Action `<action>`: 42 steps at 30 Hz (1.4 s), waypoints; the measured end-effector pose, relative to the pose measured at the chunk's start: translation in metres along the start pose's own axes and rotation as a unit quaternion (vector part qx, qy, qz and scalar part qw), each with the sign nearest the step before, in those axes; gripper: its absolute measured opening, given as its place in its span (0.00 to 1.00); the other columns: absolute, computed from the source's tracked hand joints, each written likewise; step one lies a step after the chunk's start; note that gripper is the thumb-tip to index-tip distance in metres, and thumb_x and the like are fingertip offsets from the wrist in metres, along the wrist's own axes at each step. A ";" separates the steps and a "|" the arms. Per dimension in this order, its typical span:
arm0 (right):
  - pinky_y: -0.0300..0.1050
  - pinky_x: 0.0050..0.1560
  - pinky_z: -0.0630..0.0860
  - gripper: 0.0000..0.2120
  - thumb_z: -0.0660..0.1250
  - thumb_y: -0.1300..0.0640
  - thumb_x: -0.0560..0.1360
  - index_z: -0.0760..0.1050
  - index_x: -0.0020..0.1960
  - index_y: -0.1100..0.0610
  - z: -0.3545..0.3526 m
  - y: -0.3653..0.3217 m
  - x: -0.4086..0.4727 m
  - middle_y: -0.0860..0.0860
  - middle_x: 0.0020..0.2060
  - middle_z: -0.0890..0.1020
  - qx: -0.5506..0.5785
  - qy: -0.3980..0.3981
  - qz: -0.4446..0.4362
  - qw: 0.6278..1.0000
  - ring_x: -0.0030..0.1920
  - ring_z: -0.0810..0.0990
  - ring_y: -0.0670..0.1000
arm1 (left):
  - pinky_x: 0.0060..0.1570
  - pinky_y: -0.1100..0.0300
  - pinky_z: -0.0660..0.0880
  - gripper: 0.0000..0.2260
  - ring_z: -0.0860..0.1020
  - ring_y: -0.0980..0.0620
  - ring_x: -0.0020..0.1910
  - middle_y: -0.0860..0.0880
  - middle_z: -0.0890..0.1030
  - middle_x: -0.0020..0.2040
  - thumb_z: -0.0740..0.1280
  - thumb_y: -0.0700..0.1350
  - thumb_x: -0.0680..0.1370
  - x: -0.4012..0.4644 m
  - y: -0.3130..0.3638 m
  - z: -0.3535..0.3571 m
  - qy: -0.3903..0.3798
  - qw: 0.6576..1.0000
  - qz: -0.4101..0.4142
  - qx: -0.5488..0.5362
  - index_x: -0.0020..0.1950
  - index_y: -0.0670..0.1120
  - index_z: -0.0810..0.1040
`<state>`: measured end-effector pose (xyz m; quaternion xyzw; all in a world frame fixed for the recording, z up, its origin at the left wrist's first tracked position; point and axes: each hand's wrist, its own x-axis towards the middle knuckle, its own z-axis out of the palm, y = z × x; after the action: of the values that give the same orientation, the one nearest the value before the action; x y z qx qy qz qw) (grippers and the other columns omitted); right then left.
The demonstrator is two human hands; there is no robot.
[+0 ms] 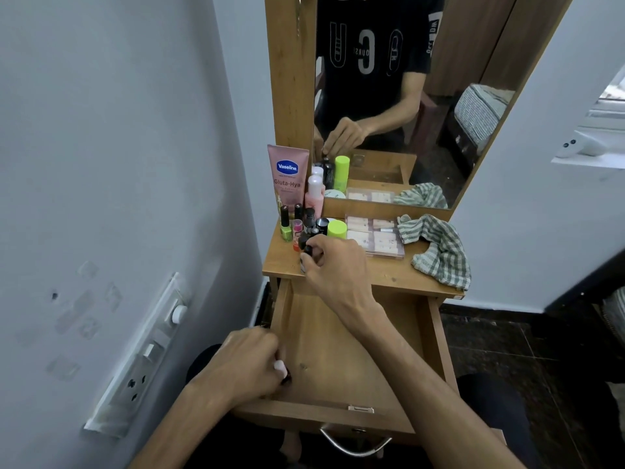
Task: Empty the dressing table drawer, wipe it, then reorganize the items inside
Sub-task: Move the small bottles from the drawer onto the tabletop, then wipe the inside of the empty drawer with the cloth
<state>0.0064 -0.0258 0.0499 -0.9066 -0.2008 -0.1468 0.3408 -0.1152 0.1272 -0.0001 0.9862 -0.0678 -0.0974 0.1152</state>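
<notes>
The wooden drawer (pixel 341 353) is pulled out and its floor looks bare. My left hand (pixel 247 363) is at the drawer's near left corner, fingers curled round a small item with a pale cap and dark body (pixel 282 370). My right hand (pixel 333 265) reaches onto the tabletop (pixel 385 272) and pinches a small black bottle (pixel 306 247) among a cluster of cosmetics: a green nail polish (pixel 285 228), a pink lip balm (pixel 297 231), a pink Vaseline tube (pixel 287 177) and a lime-capped tube (pixel 336 229). A clear makeup palette (pixel 375 236) lies beside them.
A green-checked cloth (pixel 439 248) lies crumpled on the tabletop's right side. The mirror (pixel 406 96) stands behind, reflecting a person. A wall switchboard (pixel 145 360) is at the left. A metal drawer handle (pixel 355 446) is at the drawer's front.
</notes>
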 end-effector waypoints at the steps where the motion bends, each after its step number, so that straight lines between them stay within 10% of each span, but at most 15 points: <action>1: 0.52 0.44 0.82 0.06 0.73 0.54 0.77 0.85 0.49 0.56 0.002 0.000 0.002 0.50 0.39 0.85 -0.011 -0.003 0.008 1.000 0.39 0.82 0.51 | 0.37 0.68 0.66 0.08 0.76 0.59 0.37 0.59 0.80 0.39 0.66 0.55 0.74 0.001 -0.001 -0.008 0.020 1.000 -0.002 -0.023 0.43 0.53 0.82; 9: 0.45 0.44 0.81 0.08 0.74 0.55 0.77 0.85 0.54 0.56 0.007 -0.001 0.005 0.51 0.42 0.86 -0.022 0.001 0.023 0.999 0.42 0.83 0.51 | 0.32 0.66 0.65 0.04 0.77 0.62 0.34 0.62 0.79 0.33 0.75 0.51 0.69 0.052 -0.020 -0.093 0.198 0.973 -0.014 -0.120 0.40 0.55 0.81; 28: 0.43 0.52 0.78 0.13 0.74 0.57 0.77 0.84 0.61 0.55 -0.091 0.112 0.016 0.53 0.55 0.87 -0.092 0.238 0.132 0.958 0.52 0.83 0.51 | 0.41 0.61 0.74 0.09 0.80 0.56 0.42 0.57 0.84 0.42 0.73 0.47 0.74 0.123 -0.023 -0.099 0.189 0.975 -0.040 -0.108 0.54 0.52 0.85; 32: 0.56 0.63 0.76 0.24 0.74 0.54 0.75 0.77 0.70 0.55 -0.093 0.153 0.041 0.56 0.64 0.81 -0.170 0.139 0.205 0.954 0.64 0.77 0.58 | 0.43 0.55 0.78 0.14 0.79 0.53 0.42 0.58 0.82 0.40 0.76 0.50 0.72 0.108 -0.023 -0.098 0.222 0.967 -0.064 -0.106 0.57 0.52 0.81; 37: 0.48 0.50 0.76 0.17 0.71 0.60 0.76 0.81 0.65 0.55 -0.085 0.181 0.037 0.55 0.52 0.83 -0.165 0.059 0.219 0.960 0.51 0.79 0.54 | 0.31 0.61 0.71 0.07 0.76 0.54 0.33 0.54 0.77 0.32 0.73 0.46 0.73 0.071 0.010 -0.080 0.361 0.910 -0.061 -0.194 0.40 0.52 0.76; 42: 0.39 0.45 0.76 0.11 0.74 0.59 0.75 0.85 0.57 0.51 -0.108 0.155 -0.011 0.48 0.47 0.86 -0.013 0.099 0.224 0.969 0.44 0.80 0.45 | 0.34 0.72 0.67 0.09 0.79 0.58 0.37 0.58 0.79 0.32 0.74 0.46 0.72 0.050 0.044 -0.032 0.263 0.946 -0.007 -0.190 0.38 0.56 0.76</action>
<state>0.0548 -0.2082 0.0372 -0.9137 0.0443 -0.1580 0.3718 -0.0653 0.0836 0.0324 0.9370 -0.0080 0.1540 0.3133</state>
